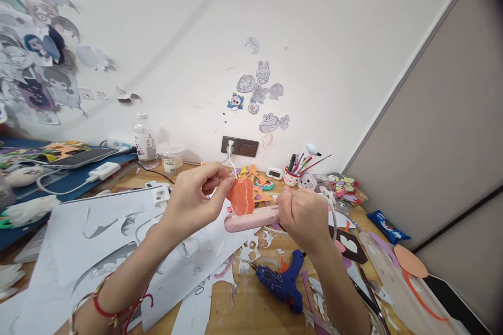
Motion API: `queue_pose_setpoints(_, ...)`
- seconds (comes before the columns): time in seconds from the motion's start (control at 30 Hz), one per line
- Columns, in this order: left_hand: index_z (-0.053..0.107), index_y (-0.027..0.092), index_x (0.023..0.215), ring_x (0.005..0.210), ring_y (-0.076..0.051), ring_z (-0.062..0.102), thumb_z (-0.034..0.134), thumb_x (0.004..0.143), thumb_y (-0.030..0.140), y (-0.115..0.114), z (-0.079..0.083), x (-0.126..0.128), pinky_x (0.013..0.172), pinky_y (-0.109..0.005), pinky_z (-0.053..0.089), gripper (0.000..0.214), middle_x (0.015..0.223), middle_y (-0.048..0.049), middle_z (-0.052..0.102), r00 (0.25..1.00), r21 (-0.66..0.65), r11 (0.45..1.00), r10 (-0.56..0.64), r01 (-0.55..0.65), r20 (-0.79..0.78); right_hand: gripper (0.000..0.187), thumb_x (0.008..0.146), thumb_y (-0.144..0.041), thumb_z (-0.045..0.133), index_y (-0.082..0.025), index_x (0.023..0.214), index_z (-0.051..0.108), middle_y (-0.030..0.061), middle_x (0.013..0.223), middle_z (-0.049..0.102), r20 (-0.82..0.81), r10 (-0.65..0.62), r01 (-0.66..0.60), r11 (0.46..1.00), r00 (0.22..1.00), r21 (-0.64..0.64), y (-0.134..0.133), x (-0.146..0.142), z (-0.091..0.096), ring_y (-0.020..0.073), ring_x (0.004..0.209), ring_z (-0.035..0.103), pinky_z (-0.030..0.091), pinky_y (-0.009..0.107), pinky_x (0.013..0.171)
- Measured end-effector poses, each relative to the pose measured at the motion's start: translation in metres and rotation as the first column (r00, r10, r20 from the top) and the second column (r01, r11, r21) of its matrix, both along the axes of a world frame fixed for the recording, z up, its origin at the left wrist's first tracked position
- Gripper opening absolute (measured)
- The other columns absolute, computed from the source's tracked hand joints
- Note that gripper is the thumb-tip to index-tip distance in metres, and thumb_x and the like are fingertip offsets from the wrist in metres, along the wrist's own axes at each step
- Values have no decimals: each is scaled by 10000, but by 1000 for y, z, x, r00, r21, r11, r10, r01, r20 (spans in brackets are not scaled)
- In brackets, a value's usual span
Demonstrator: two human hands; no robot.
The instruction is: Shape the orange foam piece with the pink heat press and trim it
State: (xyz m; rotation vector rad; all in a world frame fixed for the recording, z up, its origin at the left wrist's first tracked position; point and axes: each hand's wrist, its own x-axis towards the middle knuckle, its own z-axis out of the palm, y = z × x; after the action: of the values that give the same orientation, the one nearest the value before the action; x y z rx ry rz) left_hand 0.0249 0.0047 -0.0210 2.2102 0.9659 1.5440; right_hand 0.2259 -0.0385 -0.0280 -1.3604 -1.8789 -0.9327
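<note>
Behind everything, a white wall (pixel 188 52) is rising over a wooden desk (pixel 243 309) strewn with cut paper. At the centre, an orange piece (pixel 243 194) is hanging above the desk, a pink tool (pixel 251 221) lying against its lower end at six o'clock; whether the tool is clamping it, I cannot tell. The left hand (pixel 202 193) is pinching the piece's ten-o'clock edge between thumb and forefinger. The right hand (pixel 302 214) is gripping the tool's three-o'clock end in a curled fist, some fingertips hiding from view. In my judgement, the thin-looking piece is risking a drop if the pinch slackens, or a crease if the tool is pressing unevenly. Its long axis is running from twelve to six; the tool's is running from three to nine, the rounded free end pointing just under nine. Farther out, a blue glue gun (pixel 279 282) is lying at five o'clock, a pen cup (pixel 291 178) is standing between two and three, and white sheets (pixel 181 277) are spreading toward eight.
</note>
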Motion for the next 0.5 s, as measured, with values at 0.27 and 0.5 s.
queue_pose_setpoints(0.27, 569, 174, 680, 457, -71, 306, 613, 766, 211, 5, 3, -12, 435, -230, 266, 104, 524, 60, 424, 982, -26, 997, 72, -69, 177, 508, 851, -170, 363, -178, 362, 502, 37, 353, 503, -50, 41, -46, 993, 998, -110, 1, 0, 0, 125, 357, 392, 216, 309, 490)
queue_pose_setpoints(0.5, 613, 206, 744, 513, -77, 374, 592, 822, 241, 3, 18, -37, 478, -260, 268, 88, 587, 48, 463, 894, -74, 983, 184, -169, 407, 572, 915, -306, 272, -192, 431, 555, 27, 400, 533, -412, 7, -155, 932, 911, -327, 4, -1, 1, 137, 410, 477, 233, 274, 456)
